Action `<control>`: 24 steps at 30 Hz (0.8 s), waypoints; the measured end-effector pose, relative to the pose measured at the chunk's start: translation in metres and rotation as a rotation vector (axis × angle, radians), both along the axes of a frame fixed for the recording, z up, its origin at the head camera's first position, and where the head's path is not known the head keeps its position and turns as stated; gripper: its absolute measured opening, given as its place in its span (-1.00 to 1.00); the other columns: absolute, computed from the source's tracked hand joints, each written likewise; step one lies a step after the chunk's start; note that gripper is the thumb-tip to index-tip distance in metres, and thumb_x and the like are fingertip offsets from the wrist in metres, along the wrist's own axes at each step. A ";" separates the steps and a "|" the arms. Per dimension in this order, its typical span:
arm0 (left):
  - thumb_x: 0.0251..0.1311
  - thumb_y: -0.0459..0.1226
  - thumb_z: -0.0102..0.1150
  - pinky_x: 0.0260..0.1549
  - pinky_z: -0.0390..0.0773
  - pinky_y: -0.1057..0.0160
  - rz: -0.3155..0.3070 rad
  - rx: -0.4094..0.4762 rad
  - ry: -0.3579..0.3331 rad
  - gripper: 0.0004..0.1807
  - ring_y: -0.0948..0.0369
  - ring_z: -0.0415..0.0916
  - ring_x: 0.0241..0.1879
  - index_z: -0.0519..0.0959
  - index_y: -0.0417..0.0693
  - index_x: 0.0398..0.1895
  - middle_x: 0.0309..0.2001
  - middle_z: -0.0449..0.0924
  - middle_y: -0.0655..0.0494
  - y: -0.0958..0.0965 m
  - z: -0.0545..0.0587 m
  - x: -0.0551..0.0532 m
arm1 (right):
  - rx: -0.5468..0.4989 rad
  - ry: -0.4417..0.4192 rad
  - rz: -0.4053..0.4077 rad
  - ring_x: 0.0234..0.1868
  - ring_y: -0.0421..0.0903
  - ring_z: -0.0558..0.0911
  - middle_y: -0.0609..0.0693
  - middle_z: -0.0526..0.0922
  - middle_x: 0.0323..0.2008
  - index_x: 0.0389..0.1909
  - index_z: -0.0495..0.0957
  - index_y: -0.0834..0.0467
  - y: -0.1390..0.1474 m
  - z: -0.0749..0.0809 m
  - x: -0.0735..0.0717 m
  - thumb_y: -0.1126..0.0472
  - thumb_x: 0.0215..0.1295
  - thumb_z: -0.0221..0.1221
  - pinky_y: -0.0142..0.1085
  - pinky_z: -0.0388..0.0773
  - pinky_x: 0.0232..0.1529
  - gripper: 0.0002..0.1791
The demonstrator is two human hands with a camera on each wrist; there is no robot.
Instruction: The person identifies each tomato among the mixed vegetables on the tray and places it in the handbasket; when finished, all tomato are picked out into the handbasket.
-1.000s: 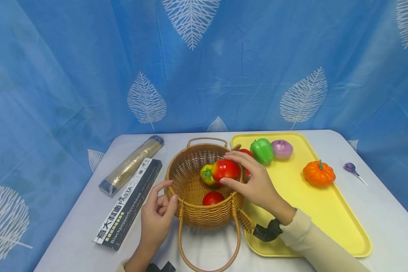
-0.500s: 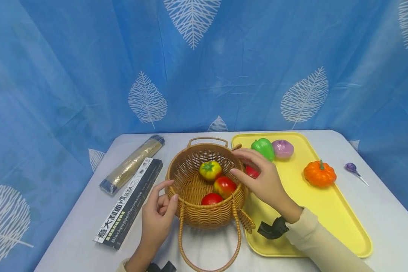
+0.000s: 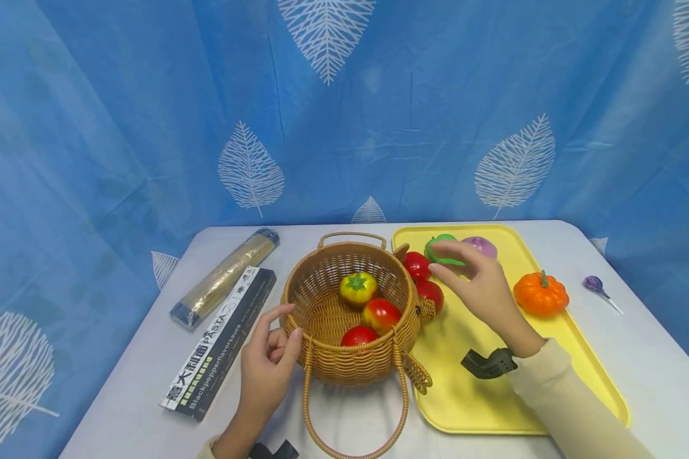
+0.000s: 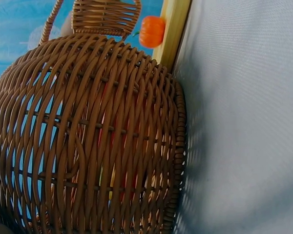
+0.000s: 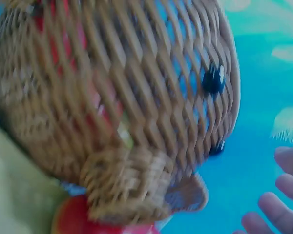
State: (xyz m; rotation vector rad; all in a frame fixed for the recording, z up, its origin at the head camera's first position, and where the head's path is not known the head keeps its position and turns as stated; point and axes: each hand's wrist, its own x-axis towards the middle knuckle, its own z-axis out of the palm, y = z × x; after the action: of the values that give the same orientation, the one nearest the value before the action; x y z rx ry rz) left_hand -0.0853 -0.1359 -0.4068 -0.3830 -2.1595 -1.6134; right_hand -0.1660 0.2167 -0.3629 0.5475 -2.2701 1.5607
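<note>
A round wicker basket [image 3: 350, 360] with a snout and ears stands mid-table. Inside lie a yellow fruit with a green star-shaped top [image 3: 358, 288], a red-and-yellow fruit [image 3: 382, 315] and a red fruit [image 3: 358, 335]. My left hand [image 3: 268, 363] holds the basket's near-left rim with index finger and thumb, its other fingers curled. Over the yellow tray [image 3: 471, 398] hovers my right hand [image 3: 485, 287], thumb and fingers apart, holding nothing. Nearest to it are two red fruits [image 3: 417, 264] beside the basket and a green bell pepper [image 3: 436, 245], partly hidden by the fingers.
A purple onion [image 3: 482, 246] and an orange pumpkin [image 3: 541, 294] are on the tray. Right of it lies a small purple-headed pick [image 3: 600, 290]. At left are a pasta box [image 3: 221, 344] and a pack of spaghetti [image 3: 226, 274]. The basket handle [image 3: 353, 455] hangs toward the front.
My right hand has let go of the red-and-yellow fruit inside the basket, then moved right, out over the tray. The left hand stays at the rim.
</note>
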 end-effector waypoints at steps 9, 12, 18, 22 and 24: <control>0.37 -0.45 0.22 -0.80 0.13 0.40 0.003 -0.001 0.014 -0.60 0.41 0.06 -0.71 0.51 -0.11 0.25 -0.67 0.14 0.23 0.001 -0.002 -0.001 | 0.131 -0.101 0.032 0.06 0.10 0.67 0.19 0.68 0.05 0.15 0.62 0.26 0.022 -0.016 -0.009 0.28 0.35 0.35 -0.36 0.62 0.03 -0.62; 0.37 -0.44 0.22 -0.81 0.14 0.39 0.005 -0.003 0.013 -0.60 0.41 0.06 -0.71 0.51 -0.14 0.25 -0.67 0.14 0.23 0.002 -0.001 -0.001 | 0.229 -0.118 0.058 0.00 0.14 0.69 0.13 0.70 0.03 0.12 0.64 0.26 0.028 -0.019 -0.012 0.23 0.34 0.37 -0.19 0.66 0.02 -0.63; 0.37 -0.44 0.22 -0.80 0.14 0.40 0.013 -0.008 0.004 -0.60 0.40 0.06 -0.72 0.51 -0.16 0.25 -0.66 0.15 0.24 0.001 -0.001 0.000 | 0.289 -0.172 0.087 0.03 0.18 0.68 0.18 0.69 0.07 0.14 0.62 0.29 0.034 -0.026 -0.017 0.19 0.33 0.39 0.11 0.61 0.04 -0.57; 0.37 -0.44 0.22 -0.81 0.13 0.40 0.012 -0.016 0.011 -0.60 0.41 0.06 -0.72 0.51 -0.16 0.24 -0.67 0.15 0.24 0.001 -0.001 0.000 | 0.308 -0.204 0.094 0.06 0.17 0.66 0.21 0.67 0.10 0.17 0.60 0.29 0.037 -0.034 -0.020 0.17 0.32 0.39 0.10 0.62 0.04 -0.54; 0.37 -0.45 0.22 -0.81 0.13 0.40 0.011 -0.020 0.018 -0.60 0.42 0.06 -0.72 0.51 -0.16 0.25 -0.68 0.15 0.24 0.001 -0.001 0.000 | 0.315 -0.209 0.096 0.07 0.17 0.66 0.19 0.66 0.11 0.18 0.60 0.27 0.038 -0.037 -0.021 0.16 0.31 0.40 0.09 0.63 0.04 -0.52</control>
State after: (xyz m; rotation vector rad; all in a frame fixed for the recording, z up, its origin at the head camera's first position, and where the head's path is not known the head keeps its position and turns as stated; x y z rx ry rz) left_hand -0.0858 -0.1351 -0.4076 -0.3898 -2.1626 -1.5781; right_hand -0.1872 0.2550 -0.4003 0.6055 -2.7108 1.3647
